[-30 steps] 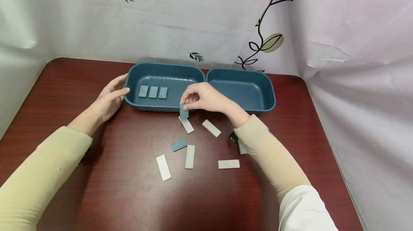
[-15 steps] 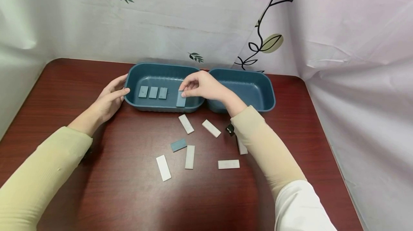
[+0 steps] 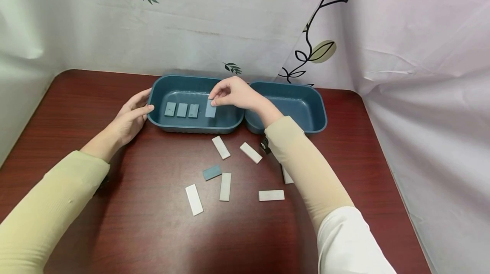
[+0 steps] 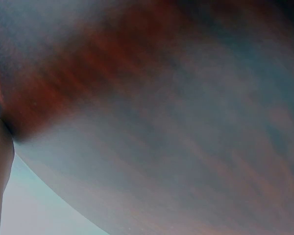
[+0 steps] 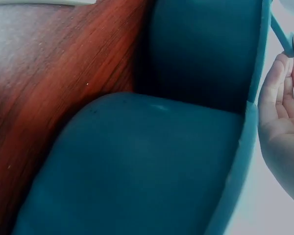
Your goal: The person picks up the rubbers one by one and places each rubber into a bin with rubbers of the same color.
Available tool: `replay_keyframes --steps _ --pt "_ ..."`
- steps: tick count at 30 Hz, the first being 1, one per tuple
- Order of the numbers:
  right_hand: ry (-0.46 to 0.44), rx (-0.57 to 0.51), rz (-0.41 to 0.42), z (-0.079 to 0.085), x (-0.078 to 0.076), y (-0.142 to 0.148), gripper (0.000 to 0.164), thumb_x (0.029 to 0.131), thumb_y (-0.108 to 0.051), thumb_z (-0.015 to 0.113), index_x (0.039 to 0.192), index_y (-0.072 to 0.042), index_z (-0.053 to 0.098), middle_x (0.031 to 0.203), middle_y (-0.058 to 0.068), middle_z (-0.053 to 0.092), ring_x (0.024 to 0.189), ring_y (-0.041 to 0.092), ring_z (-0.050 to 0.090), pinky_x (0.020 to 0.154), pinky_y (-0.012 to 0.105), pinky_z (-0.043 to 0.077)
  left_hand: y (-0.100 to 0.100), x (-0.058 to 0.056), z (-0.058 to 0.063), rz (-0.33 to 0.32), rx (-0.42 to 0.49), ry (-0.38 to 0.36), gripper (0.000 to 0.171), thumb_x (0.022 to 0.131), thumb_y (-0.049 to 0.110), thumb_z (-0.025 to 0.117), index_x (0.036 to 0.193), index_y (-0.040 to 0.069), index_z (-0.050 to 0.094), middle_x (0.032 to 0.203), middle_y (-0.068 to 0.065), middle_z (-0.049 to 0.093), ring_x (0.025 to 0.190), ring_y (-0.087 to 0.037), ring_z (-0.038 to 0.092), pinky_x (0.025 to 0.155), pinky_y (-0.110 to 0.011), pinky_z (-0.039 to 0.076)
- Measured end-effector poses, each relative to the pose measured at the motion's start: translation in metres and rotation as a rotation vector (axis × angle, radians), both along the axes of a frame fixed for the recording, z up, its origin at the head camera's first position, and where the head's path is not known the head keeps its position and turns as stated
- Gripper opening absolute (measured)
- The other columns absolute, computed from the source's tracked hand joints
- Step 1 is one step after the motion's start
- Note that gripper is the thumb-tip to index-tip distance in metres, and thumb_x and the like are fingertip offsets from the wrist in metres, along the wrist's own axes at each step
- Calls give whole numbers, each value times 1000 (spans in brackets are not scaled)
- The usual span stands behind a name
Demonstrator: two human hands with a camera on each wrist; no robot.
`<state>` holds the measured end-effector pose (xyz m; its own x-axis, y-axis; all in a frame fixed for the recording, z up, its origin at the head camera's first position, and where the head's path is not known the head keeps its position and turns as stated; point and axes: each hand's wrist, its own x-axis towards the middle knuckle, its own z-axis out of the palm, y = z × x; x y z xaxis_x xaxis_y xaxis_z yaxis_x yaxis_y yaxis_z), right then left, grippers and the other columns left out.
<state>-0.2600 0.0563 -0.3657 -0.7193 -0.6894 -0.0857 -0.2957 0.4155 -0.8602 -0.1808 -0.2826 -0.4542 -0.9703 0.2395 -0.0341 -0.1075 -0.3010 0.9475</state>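
Note:
My right hand (image 3: pixel 233 93) pinches a blue-grey rectangular tile (image 3: pixel 210 110) between thumb and fingers, inside the outline of the left blue bin (image 3: pixel 195 129). In the right wrist view the same tile (image 5: pixel 286 43) slants at the fingertips, beyond the bins' walls. Three blue-grey tiles (image 3: pixel 182 110) lie in a row on that bin's floor, left of the held one. At the bin's left end, my left hand (image 3: pixel 132 116) holds the wall, thumb at the rim and the other fingertips hidden outside it. The left wrist view is mostly blur.
The right blue bin (image 3: pixel 287 108) stands against the left one. In front, several white tiles (image 3: pixel 194 199) and one blue-grey tile (image 3: pixel 212 172) are scattered on the reddish wooden table (image 3: pixel 153 231). A white curtain (image 3: pixel 191 23) hangs behind.
My right hand has carried the blue-grey tile from in front of the left bin up and back over it, then slightly left. My left hand has stayed at the bin's end.

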Motion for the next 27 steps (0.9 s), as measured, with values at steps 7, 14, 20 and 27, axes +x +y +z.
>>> replay_keyframes --steps 7,14,20,27 --pt "-5 41 15 -7 -9 -10 13 97 -6 78 109 -1 79 103 10 78 93 16 71 89 30 60 0 0 -1 -3 11 0 48 109 0 51 153 20 45 147 11 50 130 2 54 106 -13 40" --pt "13 80 23 -14 -16 -16 14 98 -6 77 110 0 79 106 12 77 96 18 70 89 29 59 -1 -1 -1 1 16 -8 48 109 1 51 153 19 45 147 10 50 130 1 54 106 -14 40" --pt "21 128 9 -18 -18 -21 15 98 -7 76 112 0 79 109 14 77 100 21 70 90 29 58 0 -1 -1 4 24 -2 47 108 0 51 150 21 49 147 10 52 129 0 55 106 -14 41" --pt "-1 161 -1 -25 -21 -28 16 99 -6 75 113 1 78 110 15 76 103 24 70 90 28 57 0 -1 -1 8 24 -9 47 108 1 51 151 20 47 146 10 51 129 0 54 107 -15 39"
